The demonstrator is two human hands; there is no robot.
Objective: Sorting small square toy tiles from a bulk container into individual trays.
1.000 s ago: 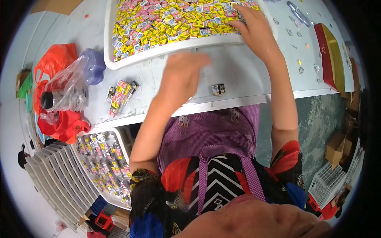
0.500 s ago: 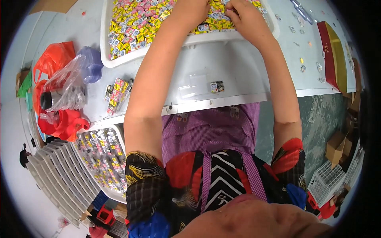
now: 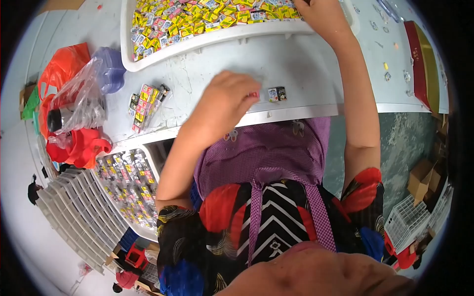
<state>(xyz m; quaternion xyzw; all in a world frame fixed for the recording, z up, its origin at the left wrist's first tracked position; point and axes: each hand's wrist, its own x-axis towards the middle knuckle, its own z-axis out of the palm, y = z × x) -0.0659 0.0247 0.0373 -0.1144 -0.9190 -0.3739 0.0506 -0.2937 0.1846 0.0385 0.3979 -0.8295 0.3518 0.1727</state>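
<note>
My left hand (image 3: 223, 104) is low over the table's front edge, its fingers closed on a small pink block (image 3: 254, 94). Just right of its fingertips lies a pair of small blocks (image 3: 277, 94), one white and blue, one black, by a clear plastic case mostly hidden under the hand. At the top edge, my right hand (image 3: 323, 17) reaches into a white tray (image 3: 212, 42) with its fingers bent in; the picture cuts off their tips. The tray holds many small printed blocks (image 3: 190, 30) in yellow, pink and white.
Left on the table lie filled clear packs (image 3: 144, 106), a purple container (image 3: 109, 71), red bags (image 3: 64, 69) and a bottle in clear plastic (image 3: 74, 116). Below left stands a tray of packed blocks (image 3: 126, 182) beside stacked white trays (image 3: 81, 212). A red-and-gold box (image 3: 422, 66) sits far right.
My left hand has come out of the tray toward me, bringing a pink block above the clear case. My right hand stays at the tray, slightly farther up in the picture.
</note>
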